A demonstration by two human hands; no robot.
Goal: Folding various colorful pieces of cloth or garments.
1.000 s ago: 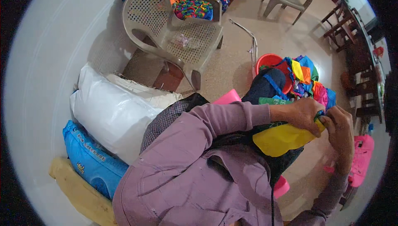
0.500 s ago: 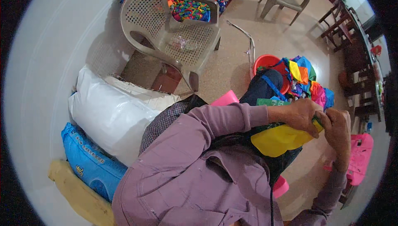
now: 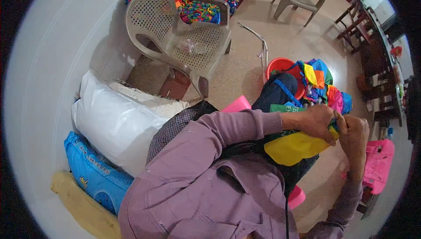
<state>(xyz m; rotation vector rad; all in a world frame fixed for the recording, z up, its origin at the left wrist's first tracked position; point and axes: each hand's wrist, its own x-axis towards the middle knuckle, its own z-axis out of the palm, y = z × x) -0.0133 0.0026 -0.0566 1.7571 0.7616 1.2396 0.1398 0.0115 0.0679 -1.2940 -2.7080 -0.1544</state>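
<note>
Seated person working a piece of yellow cloth point(image 3: 294, 148) over the lap. The left hand point(image 3: 316, 123) is closing its fingers around the upper edge of the cloth; the right hand point(image 3: 354, 134), touching it on the far side, is pinching the same gathered edge, so both are curling tight on fabric rather than lying open. The cloth is sagging below the hands in a smooth, rounded fold, which suggests a light, limp, thin weave, perhaps slightly slick; it would likely be best taken at a bunched edge or corner, since a flat pinch may be slipping. Just beyond the hands a red tub point(image 3: 280, 69) is holding more bright scraps point(image 3: 323, 85), soft and crumpled. Further off, a perforated plastic chair point(image 3: 184, 41), rigid and beige, is standing; behind the left elbow a stuffed white sack point(image 3: 115, 125) is lying on the floor
</note>
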